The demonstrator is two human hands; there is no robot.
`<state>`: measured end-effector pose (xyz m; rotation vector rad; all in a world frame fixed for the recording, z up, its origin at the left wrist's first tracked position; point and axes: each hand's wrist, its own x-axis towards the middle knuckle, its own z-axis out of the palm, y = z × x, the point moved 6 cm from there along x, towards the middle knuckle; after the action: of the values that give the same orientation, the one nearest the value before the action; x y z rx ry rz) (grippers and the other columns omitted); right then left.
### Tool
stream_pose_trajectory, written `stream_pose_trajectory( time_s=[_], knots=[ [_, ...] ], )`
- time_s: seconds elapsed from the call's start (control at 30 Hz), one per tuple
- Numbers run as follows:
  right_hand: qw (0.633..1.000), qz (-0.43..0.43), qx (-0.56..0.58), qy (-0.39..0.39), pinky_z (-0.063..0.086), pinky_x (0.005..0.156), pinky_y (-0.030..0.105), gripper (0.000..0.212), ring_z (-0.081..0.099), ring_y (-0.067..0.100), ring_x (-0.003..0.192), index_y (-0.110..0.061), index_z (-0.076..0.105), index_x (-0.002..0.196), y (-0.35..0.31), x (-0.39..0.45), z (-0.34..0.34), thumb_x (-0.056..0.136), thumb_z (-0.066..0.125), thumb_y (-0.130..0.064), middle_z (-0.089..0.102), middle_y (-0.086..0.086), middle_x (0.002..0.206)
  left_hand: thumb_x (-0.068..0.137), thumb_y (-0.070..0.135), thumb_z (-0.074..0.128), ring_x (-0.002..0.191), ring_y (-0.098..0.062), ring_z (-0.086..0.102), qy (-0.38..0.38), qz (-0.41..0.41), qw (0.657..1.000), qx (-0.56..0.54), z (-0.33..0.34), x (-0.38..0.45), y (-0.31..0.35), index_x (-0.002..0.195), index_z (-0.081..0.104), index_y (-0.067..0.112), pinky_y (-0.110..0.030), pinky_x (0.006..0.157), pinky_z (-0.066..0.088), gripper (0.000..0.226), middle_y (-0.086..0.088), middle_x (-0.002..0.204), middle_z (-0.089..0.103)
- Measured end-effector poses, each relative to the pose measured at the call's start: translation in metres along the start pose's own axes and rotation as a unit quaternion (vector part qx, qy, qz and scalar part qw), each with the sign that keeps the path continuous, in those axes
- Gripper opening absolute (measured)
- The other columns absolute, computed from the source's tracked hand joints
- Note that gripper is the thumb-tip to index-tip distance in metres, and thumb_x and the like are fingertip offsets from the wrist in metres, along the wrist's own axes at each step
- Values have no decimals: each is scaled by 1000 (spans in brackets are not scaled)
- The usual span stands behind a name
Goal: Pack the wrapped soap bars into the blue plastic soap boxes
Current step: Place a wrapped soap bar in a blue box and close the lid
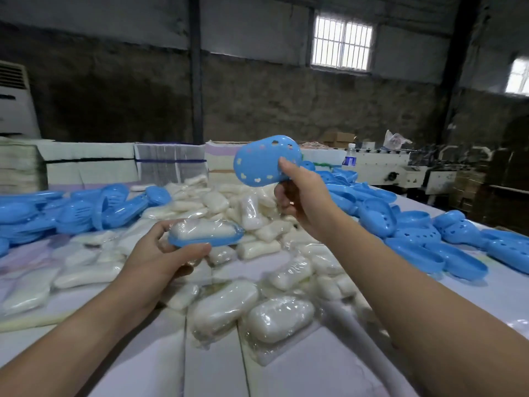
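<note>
Left hand: my left hand (160, 253) holds a blue tray (206, 239) low over the tabletop (315, 376), thumb on the near rim, fingers curled under it.
Tray load: one wrapped soap (204, 229) lies in the tray, rising above its rim.
Right hand: my right hand (303, 196) is raised higher and further out, thumb and fingers pinching a blue lid (264, 161) at its near edge.
Lid: tilted, domed side facing me, small cut-out holes round its border; well apart from the tray.
Soap pile (257, 282): loose wrapped bars heaped across the middle of the tabletop, below and between both hands.
Left boxes (71, 210): blue halves piled on the far left of the tabletop.
Right boxes (429, 233): more blue halves spread along the right side.
Background: bundled flat stacks (171, 164) behind the pile; a bottle (349, 157) on a machine at right.
</note>
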<state>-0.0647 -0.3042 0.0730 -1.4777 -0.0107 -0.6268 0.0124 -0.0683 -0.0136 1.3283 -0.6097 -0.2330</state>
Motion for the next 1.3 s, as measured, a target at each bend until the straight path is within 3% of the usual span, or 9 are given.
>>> stream_pose_trajectory(
  time_s=[0.17,0.3,0.47,0.7,0.87,0.93,1.03,1.13,1.3],
  knots=[
    [964,165,192,-81,14,39,20,36,27,11,39,-19,48,74,43,-17,50,90,57,-50,31,-1,44,47,25,91,67,-16,69,56,8,998,-19,-5,-1,1,116,59,20,-24,55,51,76,-11,94,78],
    [967,220,110,-73,13,39,18,51,26,10,36,-22,47,53,69,-27,53,93,52,-53,28,-2,44,65,3,88,63,-12,67,85,29,996,-3,-9,2,1,113,56,21,-20,52,51,60,-6,89,78],
    [982,180,-50,2,16,39,19,69,28,10,34,-20,52,36,78,-32,51,93,48,-59,38,-3,41,65,7,89,65,-13,65,82,32,996,5,-4,1,1,114,56,21,-20,53,52,61,-6,90,77],
    [979,171,-96,52,22,39,20,45,29,10,34,-18,47,72,79,-35,51,95,39,-56,39,-5,41,61,7,90,67,-11,72,50,35,998,14,7,-5,4,118,54,16,-16,55,52,67,-3,84,78],
    [965,121,-232,33,32,51,30,49,40,12,38,-20,50,71,72,-35,52,87,25,-59,48,-5,43,42,38,88,71,-7,70,58,40,997,15,16,-11,9,115,55,18,-14,55,49,83,0,87,79],
    [946,54,-318,26,41,61,35,47,57,19,58,-20,55,81,63,-35,52,88,22,-53,61,-3,60,41,43,86,74,-7,70,58,34,997,23,16,-11,9,114,55,20,-16,58,50,83,1,89,79],
    [959,-58,-276,34,49,84,40,32,61,16,98,-34,62,107,47,-38,52,99,32,-40,62,-15,100,48,39,91,74,-5,70,45,14,998,30,17,-11,7,115,58,22,-21,64,50,76,5,85,77],
    [959,-118,-244,-87,43,97,24,37,55,-1,113,-46,57,127,41,-41,67,97,35,-47,59,-21,123,65,27,88,72,-8,67,44,-4,999,6,15,-10,5,117,62,17,-25,66,47,59,0,82,74],
    [932,-75,-260,-240,42,88,8,61,52,-8,116,-47,42,143,45,-48,69,84,52,-59,48,-28,135,82,19,76,72,-10,64,24,-13,999,-19,10,-9,5,121,65,13,-18,59,48,41,-4,88,72]
  ],
)
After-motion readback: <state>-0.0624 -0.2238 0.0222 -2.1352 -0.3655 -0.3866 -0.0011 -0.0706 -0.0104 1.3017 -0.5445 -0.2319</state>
